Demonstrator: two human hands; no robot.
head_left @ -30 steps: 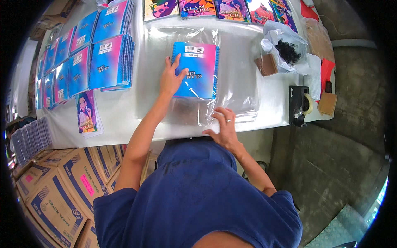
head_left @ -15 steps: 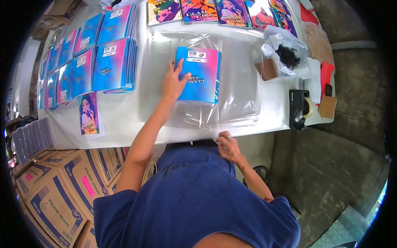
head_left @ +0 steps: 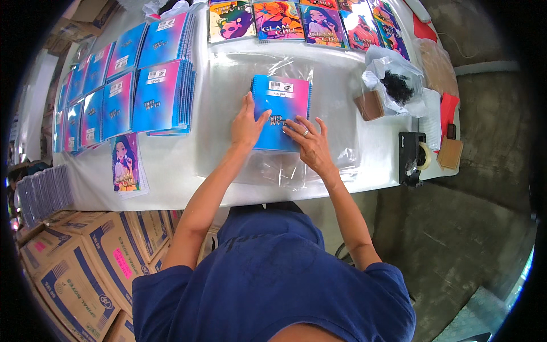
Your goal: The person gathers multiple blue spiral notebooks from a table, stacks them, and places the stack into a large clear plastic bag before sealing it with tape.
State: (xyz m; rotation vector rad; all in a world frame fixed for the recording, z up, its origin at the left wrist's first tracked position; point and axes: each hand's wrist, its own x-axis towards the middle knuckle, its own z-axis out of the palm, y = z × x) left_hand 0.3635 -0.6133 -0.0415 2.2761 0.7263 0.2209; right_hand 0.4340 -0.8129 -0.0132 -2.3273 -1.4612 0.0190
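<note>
A blue and pink spiral notebook (head_left: 290, 100) lies in front of me on clear plastic film (head_left: 336, 128). It may be a stack, as more blue edges show at its left side. My left hand (head_left: 247, 126) is open along the notebook's left edge, its fingers stretched out and the thumb resting on the cover. Fingers spread, my right hand (head_left: 310, 145) lies open over the lower right part of the cover and wears a ring. The notebook's lower right corner is hidden beneath it.
Stacks of similar notebooks (head_left: 156, 97) stand at the left, with a picture-covered notebook (head_left: 125, 162) nearer me. Colourful notebooks (head_left: 279, 20) line the far side. A plastic bag of black bits (head_left: 396, 82) and a tape dispenser (head_left: 411, 159) are at right; cardboard boxes (head_left: 80, 285) sit lower left.
My right hand has come up from the table's front edge onto the notebook's cover. My left hand has slid from the cover to its left edge. The notebook sits slightly lower and further right.
</note>
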